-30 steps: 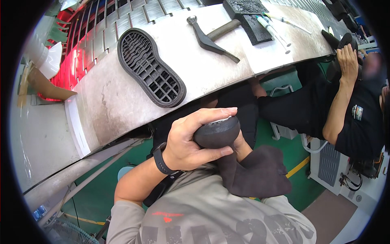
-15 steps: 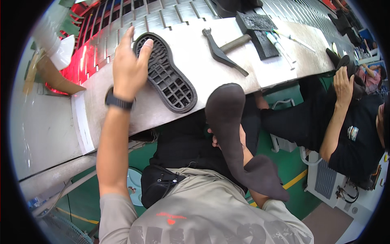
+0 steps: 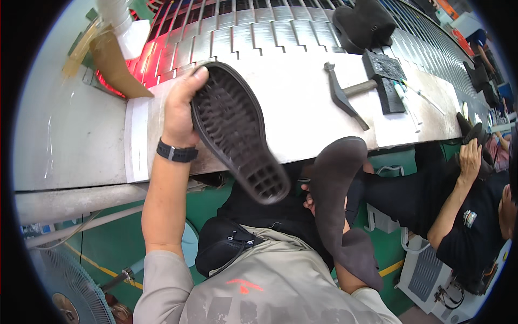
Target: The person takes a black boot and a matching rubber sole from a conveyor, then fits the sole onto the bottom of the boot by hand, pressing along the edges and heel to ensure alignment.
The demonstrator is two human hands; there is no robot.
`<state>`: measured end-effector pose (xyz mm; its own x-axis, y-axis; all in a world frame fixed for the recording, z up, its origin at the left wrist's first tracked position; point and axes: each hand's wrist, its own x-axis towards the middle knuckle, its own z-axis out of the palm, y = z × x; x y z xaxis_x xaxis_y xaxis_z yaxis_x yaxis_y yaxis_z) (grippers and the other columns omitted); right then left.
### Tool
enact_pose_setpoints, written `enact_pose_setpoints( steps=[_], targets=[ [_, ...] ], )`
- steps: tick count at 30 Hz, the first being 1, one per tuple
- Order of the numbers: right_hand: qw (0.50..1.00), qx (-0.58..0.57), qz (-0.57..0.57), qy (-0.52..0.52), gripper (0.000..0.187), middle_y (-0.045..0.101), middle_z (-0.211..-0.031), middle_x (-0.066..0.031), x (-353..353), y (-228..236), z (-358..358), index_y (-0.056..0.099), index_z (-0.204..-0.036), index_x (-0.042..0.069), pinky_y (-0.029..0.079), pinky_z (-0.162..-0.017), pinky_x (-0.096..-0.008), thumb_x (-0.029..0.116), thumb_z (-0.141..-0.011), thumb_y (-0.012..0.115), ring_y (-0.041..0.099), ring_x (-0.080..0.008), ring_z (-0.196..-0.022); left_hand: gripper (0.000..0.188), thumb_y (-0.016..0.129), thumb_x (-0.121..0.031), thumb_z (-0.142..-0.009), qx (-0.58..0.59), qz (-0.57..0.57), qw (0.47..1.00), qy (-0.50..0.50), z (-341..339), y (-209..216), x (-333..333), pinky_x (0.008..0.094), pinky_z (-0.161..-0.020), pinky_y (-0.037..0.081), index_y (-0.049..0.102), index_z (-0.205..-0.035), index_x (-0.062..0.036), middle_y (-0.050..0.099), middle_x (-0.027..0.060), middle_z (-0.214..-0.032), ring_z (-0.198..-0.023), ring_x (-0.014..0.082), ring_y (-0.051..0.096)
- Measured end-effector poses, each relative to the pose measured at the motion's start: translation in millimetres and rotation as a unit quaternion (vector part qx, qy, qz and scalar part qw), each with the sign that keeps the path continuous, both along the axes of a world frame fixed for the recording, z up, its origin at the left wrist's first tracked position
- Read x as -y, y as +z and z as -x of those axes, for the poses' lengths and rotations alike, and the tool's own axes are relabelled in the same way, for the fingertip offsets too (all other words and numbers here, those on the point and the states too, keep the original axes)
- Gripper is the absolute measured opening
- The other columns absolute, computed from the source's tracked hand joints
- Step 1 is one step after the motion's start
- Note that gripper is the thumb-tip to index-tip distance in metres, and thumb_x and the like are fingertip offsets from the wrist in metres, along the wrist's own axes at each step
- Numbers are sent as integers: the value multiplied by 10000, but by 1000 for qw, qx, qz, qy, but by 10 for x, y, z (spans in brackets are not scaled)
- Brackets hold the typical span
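Head view: sole point(image 3: 237, 127) and boot point(image 3: 337, 178), held apart.
Left hand point(image 3: 181, 114) grips the sole's far end, likely keeping its hollow side uncovered; right hand point(image 3: 308, 200), mostly hidden, supports the boot.

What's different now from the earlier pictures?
The left hand let go of the dark boot upper, reached to the black sole, took hold of it and lifted it from the worktable toward the body, its near end now past the edge. The right hand still holds the boot upper; the hammer still lies on the worktable.
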<state>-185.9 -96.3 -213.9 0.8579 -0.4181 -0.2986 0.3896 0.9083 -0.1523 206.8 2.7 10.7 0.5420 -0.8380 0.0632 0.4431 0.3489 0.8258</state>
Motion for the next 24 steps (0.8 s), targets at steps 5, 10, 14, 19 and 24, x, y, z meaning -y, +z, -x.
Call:
enact_pose_setpoints(
  steps=[5, 10, 14, 19, 24],
  targets=[
    [983, -130, 131, 9, 449, 703, -1201, -306, -40, 16, -32, 590, -1336, -2, 610, -711, -449, 366, -1090, 514, 715, -320, -763, 539, 791, -306, -933, 53, -113, 983, -136, 485, -185, -371, 413, -1008, 604, 575, -1294, 31, 709, 208, -1271, -1115, 260, 740],
    [967, -239, 85, -21, 572, 717, -1113, -355, -82, -6, -119, 582, -1380, -67, 613, -653, -486, 421, -1123, 433, 729, -373, -722, 631, 704, -547, -982, 14, 9, 981, -195, 695, -371, -443, 547, -1117, 545, 507, -1243, -7, 600, 353, -1394, -1331, 442, 625],
    [921, -356, 157, 6, 588, 714, -1189, -326, -71, 35, -150, 576, -1405, -60, 620, -732, -492, 433, -1117, 436, 748, -376, -878, 768, 491, -813, -990, 14, 48, 979, -199, 674, -390, -439, 622, -1136, 520, 480, -1179, -69, 611, 372, -1346, -1346, 461, 612],
    [962, -232, 143, -1, 554, 653, -1301, -319, -73, 82, -159, 547, -1436, -43, 625, -772, -516, 399, -1112, 467, 722, -403, -989, 756, 407, -818, -1006, 55, 65, 982, -170, 622, -414, -422, 561, -1067, 569, 508, -1137, -80, 649, 336, -1295, -1287, 400, 650],
    [983, -115, 143, 8, 532, 592, -1413, -311, -14, 102, -248, 519, -1468, -25, 631, -811, -539, 365, -1107, 497, 696, -430, -1099, 766, 356, -800, -1037, 167, 27, 972, -162, 573, -427, -345, 485, -1016, 584, 539, -1120, -60, 669, 305, -1283, -1244, 352, 669]
  ],
)
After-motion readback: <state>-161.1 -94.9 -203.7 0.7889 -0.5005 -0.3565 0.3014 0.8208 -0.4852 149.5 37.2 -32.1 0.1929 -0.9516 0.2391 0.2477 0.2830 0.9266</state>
